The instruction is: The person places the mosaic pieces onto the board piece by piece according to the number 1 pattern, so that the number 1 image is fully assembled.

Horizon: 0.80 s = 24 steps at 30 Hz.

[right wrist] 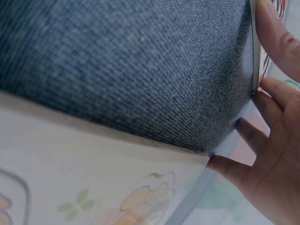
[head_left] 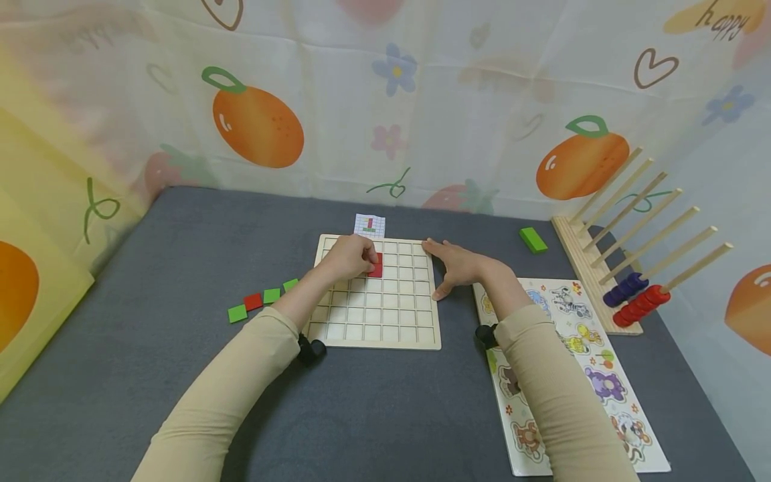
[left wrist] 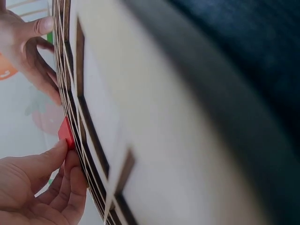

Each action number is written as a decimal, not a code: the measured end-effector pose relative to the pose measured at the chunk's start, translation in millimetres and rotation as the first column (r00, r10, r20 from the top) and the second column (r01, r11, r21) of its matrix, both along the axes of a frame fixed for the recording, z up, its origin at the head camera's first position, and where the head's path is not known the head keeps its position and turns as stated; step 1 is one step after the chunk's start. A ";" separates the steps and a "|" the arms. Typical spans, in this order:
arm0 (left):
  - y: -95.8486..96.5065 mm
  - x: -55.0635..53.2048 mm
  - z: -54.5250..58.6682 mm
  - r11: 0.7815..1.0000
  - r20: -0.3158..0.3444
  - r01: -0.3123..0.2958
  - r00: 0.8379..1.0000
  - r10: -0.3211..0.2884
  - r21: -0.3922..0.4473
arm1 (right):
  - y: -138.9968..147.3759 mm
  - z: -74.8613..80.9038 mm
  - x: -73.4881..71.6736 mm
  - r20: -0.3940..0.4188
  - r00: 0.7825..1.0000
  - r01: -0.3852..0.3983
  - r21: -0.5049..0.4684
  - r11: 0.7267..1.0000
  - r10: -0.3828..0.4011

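My left hand (head_left: 351,258) is over the wooden grid board (head_left: 390,339), pinching a red square tile (left wrist: 67,133) between thumb and fingers. In the head view red (head_left: 377,270) shows just beside those fingertips, in the upper middle of the grid; whether it is one tile or two I cannot tell. At the board's right edge, my right hand (head_left: 460,264) has its fingers spread, with the thumb on the side and a finger at the far corner. A small card (head_left: 370,225) with a red and green pattern lies against the board's far edge.
Left of the board lie several loose tiles, among them a red tile (head_left: 253,301) and a green tile (head_left: 237,313). An animal puzzle board (head_left: 502,428) lies under the right forearm. Behind it stand a peg rack (head_left: 566,248) with coloured rings and a green block (head_left: 533,240).
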<state>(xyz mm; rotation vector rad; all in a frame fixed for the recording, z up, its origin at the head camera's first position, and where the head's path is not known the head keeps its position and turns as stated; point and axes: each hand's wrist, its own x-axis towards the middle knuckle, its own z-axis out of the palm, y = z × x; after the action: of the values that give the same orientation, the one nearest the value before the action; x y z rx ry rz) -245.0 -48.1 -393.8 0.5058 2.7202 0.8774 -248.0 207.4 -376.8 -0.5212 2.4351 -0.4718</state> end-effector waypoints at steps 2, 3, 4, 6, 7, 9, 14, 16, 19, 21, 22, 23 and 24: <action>0.3 -0.1 -0.3 1.000 0.001 -0.008 1.000 0.008 0.002 | 0.2 -0.6 -0.4 0.000 1.000 0.001 0.001 1.000 -0.001; 0.3 0.0 -0.5 1.000 0.001 -0.011 1.000 0.011 0.002 | 0.3 -1.0 -0.7 0.000 1.000 0.001 0.001 1.000 -0.001; 0.3 0.1 -0.4 1.000 0.000 -0.016 1.000 0.016 0.003 | 0.5 -1.3 -1.0 -0.002 1.000 0.000 0.002 1.000 0.000; 0.4 0.3 -0.1 1.000 -0.005 -0.022 1.000 0.022 0.006 | 0.8 -1.7 -1.5 -0.006 1.000 -0.004 0.002 1.000 0.004; 0.4 0.7 0.1 1.000 -0.005 -0.024 1.000 0.024 0.008 | 1.0 -1.9 -1.7 -0.007 1.000 -0.007 0.001 1.000 0.007; 0.3 1.8 1.2 1.000 -0.007 -0.025 1.000 0.025 0.008 | 1.2 -2.1 -2.0 -0.011 1.000 -0.013 0.002 1.000 0.013; 0.3 4.1 2.8 1.000 0.002 -0.020 1.000 0.020 0.007 | 1.9 -2.6 -2.2 -0.011 1.000 -0.013 0.005 1.000 0.013; 0.1 4.5 3.1 1.000 0.004 -0.019 1.000 0.019 0.012 | 2.0 -2.4 -1.9 -0.010 1.000 -0.010 0.005 1.000 0.010; -0.1 4.3 3.2 1.000 0.008 -0.017 1.000 0.017 0.013 | 1.6 -2.2 -1.7 -0.014 1.000 -0.010 0.007 1.000 0.010; 0.0 3.7 3.0 1.000 0.011 -0.017 1.000 0.017 0.018 | 1.3 -2.2 -1.6 -0.015 1.000 -0.009 0.008 1.000 0.009; 0.1 3.0 3.0 1.000 0.012 -0.017 1.000 0.017 0.020 | 1.1 -2.2 -1.7 -0.015 1.000 -0.009 0.010 1.000 0.009; -0.2 2.3 3.4 1.000 0.011 -0.014 1.000 0.014 0.026 | 1.1 -2.0 -1.6 -0.015 1.000 -0.009 0.012 1.000 0.010; -0.7 1.8 4.5 0.999 0.013 -0.011 1.000 0.011 0.034 | 1.1 -2.0 -1.6 -0.016 1.000 -0.011 0.012 1.000 0.011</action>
<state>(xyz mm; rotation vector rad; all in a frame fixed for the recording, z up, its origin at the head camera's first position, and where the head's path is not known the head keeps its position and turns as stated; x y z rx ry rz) -243.1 -48.9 -389.3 0.4908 2.7035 0.9276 -249.6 208.4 -378.8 -0.5349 2.4476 -0.4495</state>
